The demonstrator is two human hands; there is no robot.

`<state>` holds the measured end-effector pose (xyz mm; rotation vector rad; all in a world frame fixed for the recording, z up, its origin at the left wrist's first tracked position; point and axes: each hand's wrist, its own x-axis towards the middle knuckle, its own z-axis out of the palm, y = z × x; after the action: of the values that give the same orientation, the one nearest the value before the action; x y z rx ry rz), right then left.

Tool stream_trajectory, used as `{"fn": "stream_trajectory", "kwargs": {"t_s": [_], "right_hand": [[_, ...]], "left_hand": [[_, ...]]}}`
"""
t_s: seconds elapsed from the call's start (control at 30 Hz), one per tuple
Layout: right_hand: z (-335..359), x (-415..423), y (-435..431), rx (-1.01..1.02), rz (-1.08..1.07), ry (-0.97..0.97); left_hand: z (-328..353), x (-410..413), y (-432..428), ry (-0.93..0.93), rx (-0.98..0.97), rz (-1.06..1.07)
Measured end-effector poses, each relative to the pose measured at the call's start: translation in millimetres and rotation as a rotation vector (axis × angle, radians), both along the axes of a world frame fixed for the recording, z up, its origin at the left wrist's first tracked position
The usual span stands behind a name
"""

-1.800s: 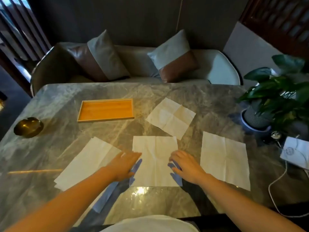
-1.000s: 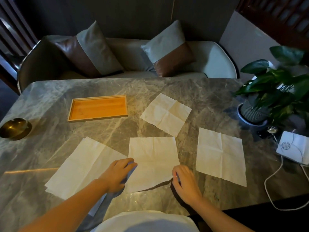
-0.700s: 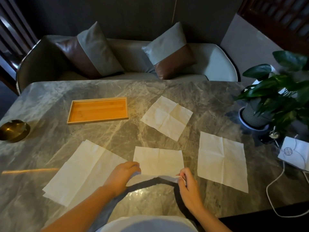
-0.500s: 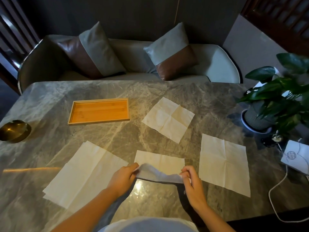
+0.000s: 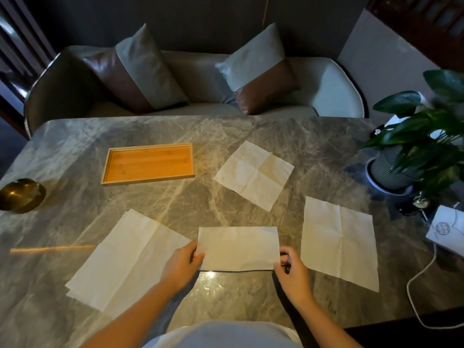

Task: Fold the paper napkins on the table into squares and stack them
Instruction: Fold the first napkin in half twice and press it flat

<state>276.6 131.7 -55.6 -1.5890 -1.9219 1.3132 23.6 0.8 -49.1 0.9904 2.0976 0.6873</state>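
Napkins: the white paper napkin I'm working on (image 5: 238, 247) sits at the near middle of the grey marble desk (image 5: 175, 212), doubled over into a wide rectangle, far edge flat, near edge just off the surface with a thin shadow line under it.

My left hand (image 5: 182, 266) pinches the near-left corner, fingers (image 5: 194, 247) clenched on the paper. My right hand (image 5: 292, 271) pinches the near-right corner the same way.

Step in hand, as I judge it: finishing the first half-fold. To do it well:
- line up the two layers at both far corners before pressing
- lay the near edge down flat, then run a finger along it to set the crease
- keep pull even on both corners; thin paper, tears or skews easily
- second fold goes left over right to get the square

Count:
- napkins: 4 spots. One folded in hand, one flat at my left (image 5: 128, 257) (a second layer edge peeks out at its near corner, so possibly two sheets, can't tell), one flat at my right (image 5: 339, 244), one flat and rotated further back (image 5: 253, 175).
- folded squares stacked: 0
- orange wooden tray (image 5: 148, 164): 1, nothing in it
- brass bowl (image 5: 21, 195): 1, far left edge
- potted green plant (image 5: 411, 156): 1, far right
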Motion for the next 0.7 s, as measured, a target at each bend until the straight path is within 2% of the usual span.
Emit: {"fn": "stream_trajectory", "kwargs": {"t_s": [0.3,0.43,0.6,0.7], "right_hand": [[-4,7,-9,0.069,-0.034,-0.141],[-5,11,-10,0.137,-0.038,-0.247],[-10,8,-15,0.192,0.004,-0.507],[-10,1,-19,0.21,0.031,-0.567]], "left_hand": [[3,4,-4,0.058,-0.047,-0.004],[5,5,-6,0.305,0.066,-0.078],[9,20,-3,0.477,0.181,-0.571],[2,36,1,0.59,0.096,-0.86]]}}
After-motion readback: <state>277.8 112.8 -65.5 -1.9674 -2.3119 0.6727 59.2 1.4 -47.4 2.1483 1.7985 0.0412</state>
